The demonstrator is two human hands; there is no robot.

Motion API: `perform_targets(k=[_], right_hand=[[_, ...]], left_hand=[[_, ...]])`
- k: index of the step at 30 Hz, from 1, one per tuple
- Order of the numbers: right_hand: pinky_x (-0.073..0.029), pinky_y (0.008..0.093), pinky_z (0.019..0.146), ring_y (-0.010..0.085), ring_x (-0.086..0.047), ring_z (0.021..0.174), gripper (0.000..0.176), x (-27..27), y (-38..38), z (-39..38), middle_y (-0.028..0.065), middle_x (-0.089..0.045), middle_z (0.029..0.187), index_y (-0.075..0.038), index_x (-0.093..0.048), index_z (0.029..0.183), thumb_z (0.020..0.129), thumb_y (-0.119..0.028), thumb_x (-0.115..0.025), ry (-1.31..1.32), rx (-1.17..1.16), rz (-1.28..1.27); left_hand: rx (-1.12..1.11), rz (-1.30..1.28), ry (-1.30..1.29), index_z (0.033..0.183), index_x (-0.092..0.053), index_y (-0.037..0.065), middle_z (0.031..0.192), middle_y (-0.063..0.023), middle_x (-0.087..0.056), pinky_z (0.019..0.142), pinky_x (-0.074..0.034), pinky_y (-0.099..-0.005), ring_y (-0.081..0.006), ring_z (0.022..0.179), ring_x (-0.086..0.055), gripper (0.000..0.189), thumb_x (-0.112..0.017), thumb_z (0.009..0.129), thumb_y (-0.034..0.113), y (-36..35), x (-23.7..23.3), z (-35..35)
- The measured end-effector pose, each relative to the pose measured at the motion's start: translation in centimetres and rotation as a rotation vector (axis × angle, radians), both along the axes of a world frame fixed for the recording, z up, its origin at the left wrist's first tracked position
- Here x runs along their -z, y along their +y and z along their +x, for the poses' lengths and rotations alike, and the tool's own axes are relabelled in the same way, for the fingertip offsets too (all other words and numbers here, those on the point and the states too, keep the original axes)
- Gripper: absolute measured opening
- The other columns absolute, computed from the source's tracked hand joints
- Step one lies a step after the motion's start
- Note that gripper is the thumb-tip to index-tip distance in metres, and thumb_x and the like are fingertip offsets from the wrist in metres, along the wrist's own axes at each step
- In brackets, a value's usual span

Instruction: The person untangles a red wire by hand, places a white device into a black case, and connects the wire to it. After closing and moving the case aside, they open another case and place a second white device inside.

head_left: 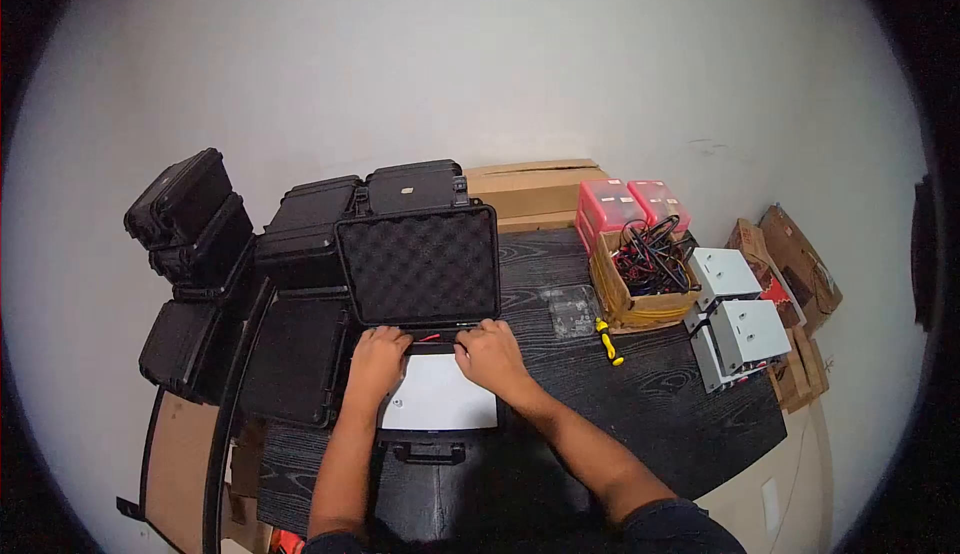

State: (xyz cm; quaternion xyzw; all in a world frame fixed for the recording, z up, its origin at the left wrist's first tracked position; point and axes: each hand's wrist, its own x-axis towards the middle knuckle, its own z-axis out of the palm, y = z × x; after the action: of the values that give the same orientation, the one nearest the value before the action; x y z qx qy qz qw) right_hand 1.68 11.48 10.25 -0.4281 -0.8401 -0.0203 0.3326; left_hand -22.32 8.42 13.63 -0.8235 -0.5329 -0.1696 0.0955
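Resting on the far inner edge of an open black case [425, 449], both hands sit side by side just below its raised lid [418, 266], which stands upright and is lined with dimpled dark foam. The left hand [375, 359] lies at the left end of that edge and the right hand [490, 352] at the right end. The fingers [478, 332] of both hands are bent downward with their tips tucked against the hinge side. I cannot tell whether they pinch anything there or only press down. A small red piece [430, 337] shows in the gap between the two hands. A white panel [440, 399] fills the bottom half of the case, just nearer the person than the hands.

The case stands on a dark wood-grain table [660, 404]. Left of the case, several closed black cases [300, 244] are stacked and leaned together. Behind it are flat cardboard boxes [535, 192]. To its right lie a clear plastic piece [572, 311] and a yellow-handled screwdriver [608, 342]. Further right is a cardboard box of tangled cables [645, 274], with two red plastic bins [630, 204] behind that box. Two grey metal boxes [740, 329] sit well to the right of the case, at the table's edge.
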Motion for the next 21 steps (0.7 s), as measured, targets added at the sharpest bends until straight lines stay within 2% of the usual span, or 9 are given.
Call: perform_targets(k=[3, 5, 7, 11, 14, 16, 17, 19, 21], right_hand=[[-0.048, 0.0446, 0.09, 0.0304, -0.067, 0.094, 0.019, -0.1, -0.1, 0.4, 0.0117, -0.077, 0.092, -0.007, -0.079, 0.098, 0.088, -0.022, -0.073, -0.002, 0.001, -0.038], [-0.05, 0.0454, 0.087, 0.0309, -0.069, 0.095, 0.016, 0.6, 0.2, 1.5, 0.0109, -0.076, 0.089, -0.008, -0.077, 0.092, 0.086, -0.023, -0.074, 0.208, -0.095, 0.003], [-0.053, 0.047, 0.089, 0.0328, -0.07, 0.096, 0.016, -0.9, 0.5, 4.1, 0.0118, -0.077, 0.094, -0.008, -0.077, 0.094, 0.084, -0.021, -0.076, 0.323, -0.082, -0.021], [-0.054, 0.0468, 0.093, 0.035, -0.071, 0.099, 0.021, -4.6, 2.3, 12.5, 0.0143, -0.076, 0.103, -0.006, -0.076, 0.102, 0.083, -0.014, -0.075, 0.408, 0.212, 0.187], [-0.051, 0.0476, 0.099, 0.0383, -0.065, 0.115, 0.038, -6.4, 4.0, 21.3, 0.0173, -0.072, 0.118, -0.006, -0.07, 0.12, 0.084, -0.016, -0.074, 0.295, 0.552, 0.165], [-0.049, 0.0495, 0.104, 0.0398, -0.063, 0.119, 0.047, -6.4, 4.7, 27.0, 0.0186, -0.07, 0.124, -0.004, -0.065, 0.129, 0.085, -0.02, -0.072, 0.208, 0.703, 0.15], [-0.051, 0.0498, 0.102, 0.0402, -0.063, 0.119, 0.049, -5.2, 5.6, 30.1, 0.0197, -0.068, 0.128, -0.004, -0.064, 0.129, 0.085, -0.023, -0.072, 0.172, 0.753, 0.155], [-0.054, 0.0505, 0.097, 0.0399, -0.067, 0.114, 0.042, -5.8, 5.3, 33.4, 0.0203, -0.071, 0.122, -0.005, -0.068, 0.122, 0.086, -0.025, -0.071, 0.103, 0.884, -0.127], [-0.054, 0.0509, 0.096, 0.0414, -0.068, 0.111, 0.038, -6.2, 5.1, 34.9, 0.0217, -0.072, 0.116, -0.005, -0.07, 0.116, 0.085, -0.026, -0.074, 0.055, 0.905, -0.237]], left_hand=[[-0.018, 0.035, -0.048, 0.111, -0.078, 0.006, 0.111, -0.0095, -0.074, 0.096, -0.052, -0.0428, -0.0314, 0.107, -0.068, 0.03, -0.067, 0.084, 0.003, -0.2, 0.0, 0.5], [-0.02, 0.013, -0.075, 0.113, -0.078, 0.008, 0.11, -0.0082, -0.074, 0.094, -0.054, -0.0421, -0.0306, 0.105, -0.069, 0.032, -0.065, 0.084, 0.002, -0.3, -0.1, 0.5], [-0.01, 0.032, -0.074, 0.113, -0.079, 0.009, 0.11, -0.0079, -0.074, 0.093, -0.055, -0.0417, -0.0301, 0.104, -0.069, 0.033, -0.064, 0.084, 0.002, -0.1, 0.2, 0.2], [0.008, 0.056, -0.082, 0.11, -0.08, 0.009, 0.11, -0.0077, -0.074, 0.091, -0.056, -0.0413, -0.0294, 0.103, -0.069, 0.032, -0.063, 0.084, 0.003, 0.0, 0.6, 0.3], [0.016, 0.085, -0.099, 0.107, -0.081, 0.008, 0.107, -0.009, -0.073, 0.091, -0.056, -0.041, -0.0303, 0.103, -0.069, 0.029, -0.063, 0.084, 0.005, 0.2, 1.3, 0.1], [0.034, 0.12, -0.107, 0.107, -0.081, 0.007, 0.107, -0.0096, -0.073, 0.091, -0.056, -0.0411, -0.0308, 0.102, -0.068, 0.029, -0.064, 0.084, 0.006, 0.4, 1.2, 0.4], [0.045, 0.129, -0.088, 0.107, -0.081, 0.006, 0.107, -0.0101, -0.072, 0.091, -0.057, -0.0418, -0.0311, 0.102, -0.068, 0.028, -0.065, 0.084, 0.007, 0.3, 1.0, 0.7], [0.057, 0.137, -0.069, 0.107, -0.08, 0.004, 0.107, -0.0106, -0.072, 0.09, -0.057, -0.0425, -0.0314, 0.102, -0.068, 0.028, -0.066, 0.084, 0.008, 0.2, 1.2, 1.4], [-0.001, 0.059, -0.105, 0.108, -0.079, 0.003, 0.108, -0.0105, -0.071, 0.087, -0.058, -0.0445, -0.0313, 0.101, -0.067, 0.028, -0.067, 0.085, 0.013, 0.0, 1.7, 2.2]])
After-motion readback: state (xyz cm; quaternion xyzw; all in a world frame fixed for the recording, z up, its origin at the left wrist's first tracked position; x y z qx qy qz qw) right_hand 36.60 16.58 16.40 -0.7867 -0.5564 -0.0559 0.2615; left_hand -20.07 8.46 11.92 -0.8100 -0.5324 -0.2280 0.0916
